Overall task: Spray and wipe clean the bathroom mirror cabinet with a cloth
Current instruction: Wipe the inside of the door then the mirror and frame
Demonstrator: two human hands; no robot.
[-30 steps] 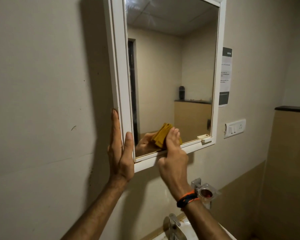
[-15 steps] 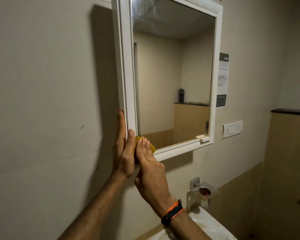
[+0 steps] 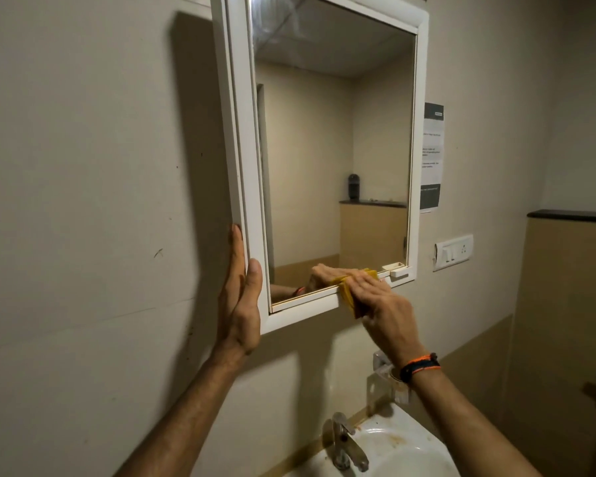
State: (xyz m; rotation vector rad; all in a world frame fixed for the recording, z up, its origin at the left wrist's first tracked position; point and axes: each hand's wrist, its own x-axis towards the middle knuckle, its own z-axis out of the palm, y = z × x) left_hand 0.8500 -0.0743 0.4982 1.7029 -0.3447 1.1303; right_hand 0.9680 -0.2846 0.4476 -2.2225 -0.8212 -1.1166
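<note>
Pressing the yellow cloth (image 3: pixel 350 297) against the bottom rail of the mirror cabinet (image 3: pixel 414 139), your right hand (image 3: pixel 381 302) lies flat over it with fingers straight, near the small white handle (image 3: pixel 399 271) at the lower right corner. Your left hand (image 3: pixel 240 297) braces the cabinet's lower left edge, fingers extended along its side and thumb on the front frame, well apart from the cloth.

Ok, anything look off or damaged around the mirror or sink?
Nothing broken. The sink has brownish stains near the tap, and the wall left of the mirror cabinet carries small dark marks and a scratch. The cabinet hangs straight.
</note>
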